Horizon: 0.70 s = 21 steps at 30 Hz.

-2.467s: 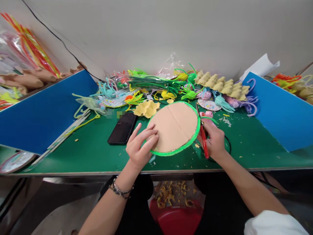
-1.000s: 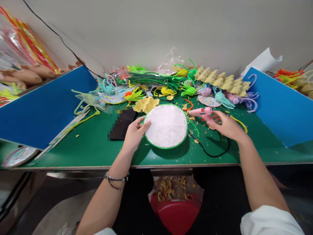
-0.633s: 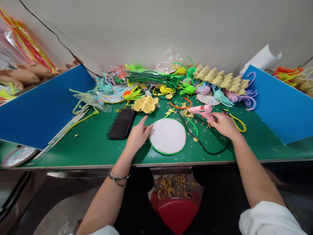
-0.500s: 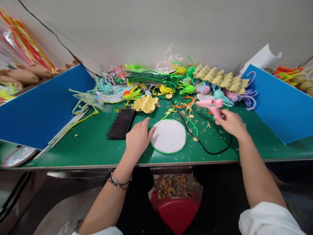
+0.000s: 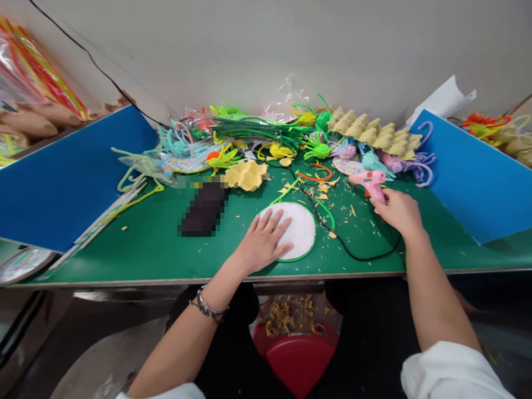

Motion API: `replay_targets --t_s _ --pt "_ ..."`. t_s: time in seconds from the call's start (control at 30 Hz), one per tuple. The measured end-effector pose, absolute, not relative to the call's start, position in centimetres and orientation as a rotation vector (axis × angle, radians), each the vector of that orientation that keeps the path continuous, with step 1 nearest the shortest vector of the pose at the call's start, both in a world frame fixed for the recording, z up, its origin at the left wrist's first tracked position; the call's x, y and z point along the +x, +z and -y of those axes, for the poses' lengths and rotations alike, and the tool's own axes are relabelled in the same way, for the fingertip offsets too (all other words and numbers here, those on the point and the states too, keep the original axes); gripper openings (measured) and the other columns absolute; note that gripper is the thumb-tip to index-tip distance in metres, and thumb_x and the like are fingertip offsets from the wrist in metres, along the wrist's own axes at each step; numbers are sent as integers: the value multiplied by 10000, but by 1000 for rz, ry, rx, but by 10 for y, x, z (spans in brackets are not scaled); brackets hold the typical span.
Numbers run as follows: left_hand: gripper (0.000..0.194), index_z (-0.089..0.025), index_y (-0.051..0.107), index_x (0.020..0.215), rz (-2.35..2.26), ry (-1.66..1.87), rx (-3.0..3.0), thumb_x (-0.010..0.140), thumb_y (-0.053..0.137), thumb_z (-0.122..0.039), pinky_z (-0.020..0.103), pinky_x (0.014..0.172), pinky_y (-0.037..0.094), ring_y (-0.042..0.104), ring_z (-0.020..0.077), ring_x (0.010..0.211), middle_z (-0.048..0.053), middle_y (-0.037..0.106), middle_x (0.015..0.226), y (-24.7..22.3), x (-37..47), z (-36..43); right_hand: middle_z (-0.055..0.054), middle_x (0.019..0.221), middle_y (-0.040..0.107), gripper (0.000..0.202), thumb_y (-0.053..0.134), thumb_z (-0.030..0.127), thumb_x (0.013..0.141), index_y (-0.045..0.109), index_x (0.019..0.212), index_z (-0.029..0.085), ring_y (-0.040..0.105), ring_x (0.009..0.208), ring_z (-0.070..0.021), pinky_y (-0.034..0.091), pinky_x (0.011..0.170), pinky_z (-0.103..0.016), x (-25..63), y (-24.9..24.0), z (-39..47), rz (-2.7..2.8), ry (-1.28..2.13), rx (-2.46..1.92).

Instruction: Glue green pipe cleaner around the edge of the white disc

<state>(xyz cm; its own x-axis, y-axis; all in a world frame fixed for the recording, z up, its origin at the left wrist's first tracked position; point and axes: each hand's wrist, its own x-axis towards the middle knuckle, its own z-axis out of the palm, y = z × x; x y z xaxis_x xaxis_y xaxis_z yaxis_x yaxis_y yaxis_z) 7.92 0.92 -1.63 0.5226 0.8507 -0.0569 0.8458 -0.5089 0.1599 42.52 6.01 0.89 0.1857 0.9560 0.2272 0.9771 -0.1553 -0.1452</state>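
Observation:
A white oval piece with a green rim lies on the green table near its front edge. My left hand rests spread over the left part of it, fingers apart and holding nothing. To the right, my right hand is closed round the handle of a pink glue gun, whose nozzle points left, above the table. A black cord runs across the table beside the oval. Green pipe cleaner pieces and an orange one lie behind it.
A blurred dark phone and a yellow egg-carton piece lie left of centre. Blue panels flank the table. Colourful pipe cleaners and a larger egg carton line the back. Below is a red container with scraps.
My left hand has moved right from the oval's left edge and now lies flat and spread on it. The glue gun in my right hand has shifted slightly to the right.

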Motion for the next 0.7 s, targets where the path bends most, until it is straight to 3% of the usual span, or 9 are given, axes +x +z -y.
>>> replay_targets --t_s 0.17,0.23,0.33,0.4,0.53,0.7 --pt "625 -229 270 1517 -1460 -1 2593 978 346 -538 564 1171 217 142 335 1479 98 191 1600 -14 81 -9 -201 1034 690 429 498 445 874 641 1111 116 652 841 -302 424 646 -350 409 25 -46 1751 -270 -2231" --pt "627 -232 263 1519 -1467 -6 2589 977 356 -534 556 1174 216 142 337 1478 96 188 1601 -14 82 -9 -180 1069 684 442 451 456 907 610 1163 133 648 870 -289 428 664 -348 393 33 -39 1710 -349 -2142" --pt "639 -216 261 1521 -1472 -9 2585 977 347 -540 549 1175 219 137 347 1477 112 188 1600 -15 83 -9 -120 983 709 315 438 336 925 630 1105 162 650 859 -249 435 688 -333 359 32 -33 1958 -225 -1915" --pt "676 -198 259 1522 -1462 -7 2589 966 347 -573 543 1175 218 125 355 1478 129 182 1600 -16 82 -10 -74 937 716 265 509 359 903 650 1057 196 653 823 -228 435 667 -316 338 24 -34 2102 -132 -1860" --pt "819 -197 229 1529 -1423 10 2605 896 389 -691 538 1176 210 100 367 1480 143 149 1604 -19 79 -12 -91 983 704 256 597 359 859 665 1029 181 651 879 -249 440 661 -317 317 2 -39 2238 -53 -1836" --pt "836 -212 216 1533 -1415 28 2616 886 372 -717 521 1183 190 90 362 1484 133 135 1611 -23 78 -13 -80 975 705 204 558 192 842 684 1002 205 647 877 -225 451 695 -312 322 -9 -46 2243 -9 -1878"
